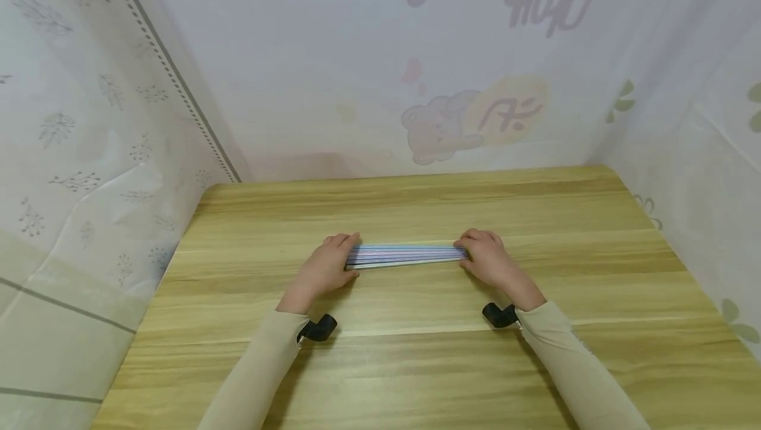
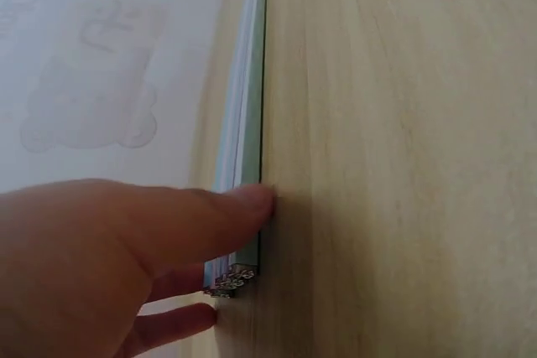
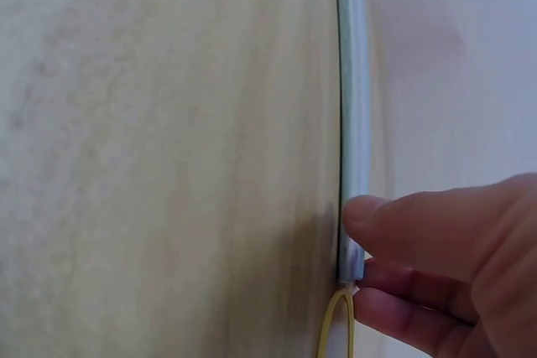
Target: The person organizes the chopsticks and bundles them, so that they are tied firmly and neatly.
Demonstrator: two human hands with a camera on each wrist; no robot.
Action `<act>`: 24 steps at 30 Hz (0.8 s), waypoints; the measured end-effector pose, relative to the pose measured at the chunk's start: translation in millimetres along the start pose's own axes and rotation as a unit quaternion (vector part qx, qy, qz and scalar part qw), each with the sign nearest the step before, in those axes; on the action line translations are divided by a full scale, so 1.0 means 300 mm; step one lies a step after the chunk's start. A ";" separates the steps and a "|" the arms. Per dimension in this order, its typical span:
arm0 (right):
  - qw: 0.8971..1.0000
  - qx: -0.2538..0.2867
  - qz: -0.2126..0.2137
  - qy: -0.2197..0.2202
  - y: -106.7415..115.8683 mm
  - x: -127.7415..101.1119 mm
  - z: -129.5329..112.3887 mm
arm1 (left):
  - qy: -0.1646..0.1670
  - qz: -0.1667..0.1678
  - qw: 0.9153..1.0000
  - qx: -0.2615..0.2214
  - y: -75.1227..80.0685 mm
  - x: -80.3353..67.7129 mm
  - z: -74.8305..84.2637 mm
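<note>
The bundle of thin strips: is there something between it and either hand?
Nothing visible: the left hand and the right hand hold the bundle directly, one at each end. A yellow loop shows just past its right end, not between thumb and bundle.

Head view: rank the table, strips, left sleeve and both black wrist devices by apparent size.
1. Table
2. Left sleeve
3. Strips
4. Left device and right device: they look alike, so unranked
</note>
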State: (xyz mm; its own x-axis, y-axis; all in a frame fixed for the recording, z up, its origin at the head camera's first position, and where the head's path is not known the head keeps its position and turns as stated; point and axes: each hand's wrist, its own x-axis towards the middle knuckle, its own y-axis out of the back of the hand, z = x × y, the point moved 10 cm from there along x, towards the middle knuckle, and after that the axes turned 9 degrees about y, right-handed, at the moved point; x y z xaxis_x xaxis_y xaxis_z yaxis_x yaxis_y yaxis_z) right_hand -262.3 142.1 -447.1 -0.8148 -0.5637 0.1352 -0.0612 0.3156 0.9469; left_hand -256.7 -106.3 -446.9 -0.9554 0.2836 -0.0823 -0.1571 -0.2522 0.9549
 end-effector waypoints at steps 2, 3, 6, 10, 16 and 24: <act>1.000 -0.002 0.003 -0.001 -0.002 0.003 -0.001 | -0.004 0.008 1.000 -0.003 0.003 0.002 0.004; 1.000 -0.002 0.005 -0.003 -0.003 0.004 -0.002 | -0.007 0.011 1.000 -0.005 0.004 0.002 0.007; 1.000 -0.008 0.011 -0.002 -0.005 0.009 -0.006 | -0.017 0.019 1.000 -0.011 0.009 0.000 0.012; 1.000 -0.013 0.022 0.004 -0.004 0.016 -0.012 | -0.021 0.023 0.999 -0.014 0.008 0.000 0.011; 0.999 -0.010 0.042 0.000 0.003 0.015 -0.010 | -0.036 0.033 0.999 -0.016 0.016 0.001 0.023; 0.999 0.011 0.047 -0.010 0.002 0.017 -0.004 | -0.035 0.025 0.999 -0.008 0.016 0.006 0.026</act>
State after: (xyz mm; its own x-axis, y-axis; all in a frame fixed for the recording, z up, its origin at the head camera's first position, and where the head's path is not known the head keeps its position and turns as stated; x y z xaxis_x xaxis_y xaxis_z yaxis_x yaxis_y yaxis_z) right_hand -265.9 138.7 -445.4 -0.8290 -0.5153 0.2176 0.0037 0.3841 0.9233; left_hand -257.3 -99.7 -440.2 -0.9425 0.3339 -0.0145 -0.1143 -0.2812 0.9528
